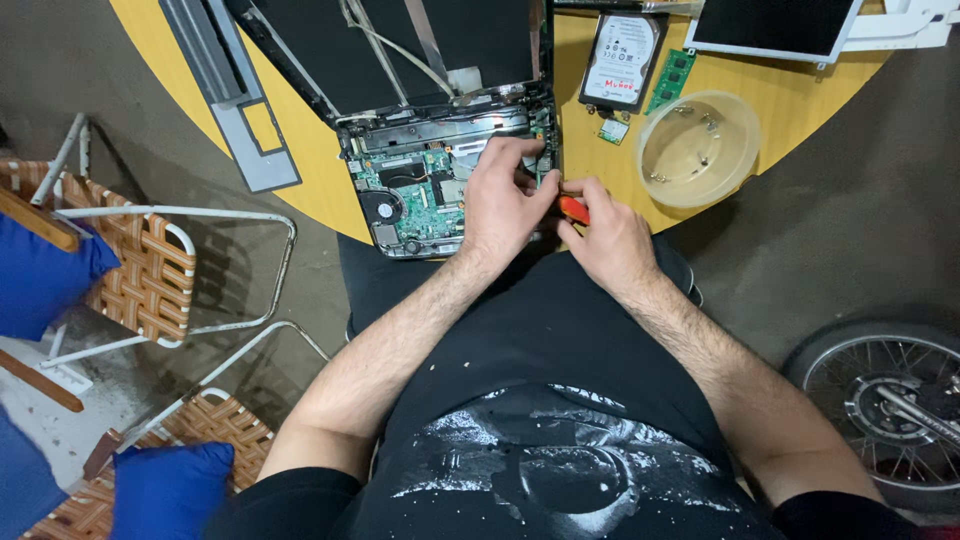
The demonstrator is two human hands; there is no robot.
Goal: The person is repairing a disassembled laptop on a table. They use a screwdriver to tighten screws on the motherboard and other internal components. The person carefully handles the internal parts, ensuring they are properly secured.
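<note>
Orange plastic shows between the two hands: it is the handle of a small screwdriver (573,209), pinched in the curled fingers of the right hand (607,238), with the tip hidden behind the other hand. The left hand (503,196) lies palm down over the right part of an opened laptop (440,180), fingers bent and pressing on the bare circuit board; whether it grips anything beneath them cannot be told. The two hands touch at the thumbs, right at the near edge of the yellow round surface (600,160). Under and to the left of the left hand the green board is exposed, with a small round fan (384,210) just beside the wrist. Beyond the left hand the laptop's dark lid (400,50) lies folded back flat, thin cables running across it. Farther from the right hand lies a hard drive (622,60) with a white label, a green memory stick (672,80) next to it, and a smaller green card (613,130) nearer the fingers. To the right of those stands a pale plastic bowl (698,148) holding a few small metal parts. Well to the left of the left hand a grey frame piece (240,110) rests on the surface.
</note>
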